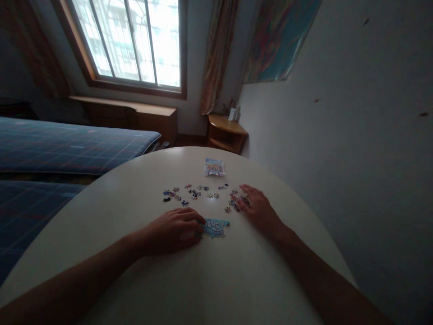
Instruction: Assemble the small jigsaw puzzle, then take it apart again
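Observation:
A partly joined jigsaw puzzle [215, 227], light blue with pale lettering, lies flat on the round white table [209, 280]. At its left end is my left hand [174, 230], fingers bent together over the edge and covering that part. My right hand [259, 207] reaches over a small cluster of loose jigsaw pieces [233, 204] to the right, fingers spread apart. Its fingertips are among these pieces; I cannot make out any piece held between them. More loose jigsaw pieces [194, 194] are scattered beyond the joined puzzle, toward the left and middle.
A small printed picture packet [214, 167] lies farther back on the table. A wall [355, 149] runs along the right side. Beds with blue plaid mattresses [74, 144] stand to the left. A wooden corner stand [227, 126] is behind the table, near the window [131, 45].

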Available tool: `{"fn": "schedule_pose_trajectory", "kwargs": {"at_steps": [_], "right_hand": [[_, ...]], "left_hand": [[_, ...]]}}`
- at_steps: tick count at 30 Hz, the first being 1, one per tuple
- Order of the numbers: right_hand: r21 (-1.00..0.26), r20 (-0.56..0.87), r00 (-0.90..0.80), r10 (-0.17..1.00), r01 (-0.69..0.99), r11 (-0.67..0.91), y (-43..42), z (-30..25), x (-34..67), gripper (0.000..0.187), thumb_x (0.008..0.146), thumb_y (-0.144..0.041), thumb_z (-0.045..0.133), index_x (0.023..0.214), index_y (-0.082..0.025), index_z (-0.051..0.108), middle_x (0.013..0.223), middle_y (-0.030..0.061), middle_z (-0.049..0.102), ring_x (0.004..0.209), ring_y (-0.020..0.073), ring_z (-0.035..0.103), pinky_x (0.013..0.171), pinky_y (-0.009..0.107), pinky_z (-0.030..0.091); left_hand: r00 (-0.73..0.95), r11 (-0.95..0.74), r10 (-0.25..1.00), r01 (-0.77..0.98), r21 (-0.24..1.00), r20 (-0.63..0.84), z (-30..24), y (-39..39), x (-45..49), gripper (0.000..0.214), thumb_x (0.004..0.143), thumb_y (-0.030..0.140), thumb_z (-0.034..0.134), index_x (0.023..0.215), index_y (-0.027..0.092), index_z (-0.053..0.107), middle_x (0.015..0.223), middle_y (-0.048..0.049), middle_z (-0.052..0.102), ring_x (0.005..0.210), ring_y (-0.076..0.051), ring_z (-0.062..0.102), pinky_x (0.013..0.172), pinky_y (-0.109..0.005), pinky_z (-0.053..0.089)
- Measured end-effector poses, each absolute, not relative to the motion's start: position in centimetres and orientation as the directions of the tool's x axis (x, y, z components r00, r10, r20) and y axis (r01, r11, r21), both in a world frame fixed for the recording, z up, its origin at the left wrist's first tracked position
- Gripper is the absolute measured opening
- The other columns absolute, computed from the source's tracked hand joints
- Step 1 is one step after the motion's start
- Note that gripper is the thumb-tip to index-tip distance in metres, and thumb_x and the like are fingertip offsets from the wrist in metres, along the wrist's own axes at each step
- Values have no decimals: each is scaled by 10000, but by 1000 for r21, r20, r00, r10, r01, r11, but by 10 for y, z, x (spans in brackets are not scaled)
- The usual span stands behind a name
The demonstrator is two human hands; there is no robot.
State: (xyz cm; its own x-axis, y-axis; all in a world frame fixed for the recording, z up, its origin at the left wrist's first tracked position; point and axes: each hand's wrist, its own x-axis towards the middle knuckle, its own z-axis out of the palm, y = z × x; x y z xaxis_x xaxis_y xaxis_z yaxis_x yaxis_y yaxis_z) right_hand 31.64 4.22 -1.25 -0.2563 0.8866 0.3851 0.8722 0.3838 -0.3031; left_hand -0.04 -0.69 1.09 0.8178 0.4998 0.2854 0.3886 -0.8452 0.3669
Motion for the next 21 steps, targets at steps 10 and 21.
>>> {"fn": "schedule_pose_trajectory", "kwargs": {"at_steps": [10,21], "right_hand": [[-266,203,-291,935,903,339,42,-23,319,623,968,-577,342,1408,-159,480,1496,147,437,1414,321,340,1163,533,261],[-479,296,-344,891,754,450,41,-11,315,470,942,-388,468,1349,-157,515,1390,155,535,1310,273,466,1111,500,353]], "left_hand": [[823,-835,512,409,370,247,13,-7,1,184,903,260,624,1085,250,649,1219,-40,646,1113,-210,595,959,-384,501],[832,-841,499,397,369,242,16,-11,2,166,896,268,626,1057,254,665,1207,-39,648,1101,-207,598,965,-379,498]]}}
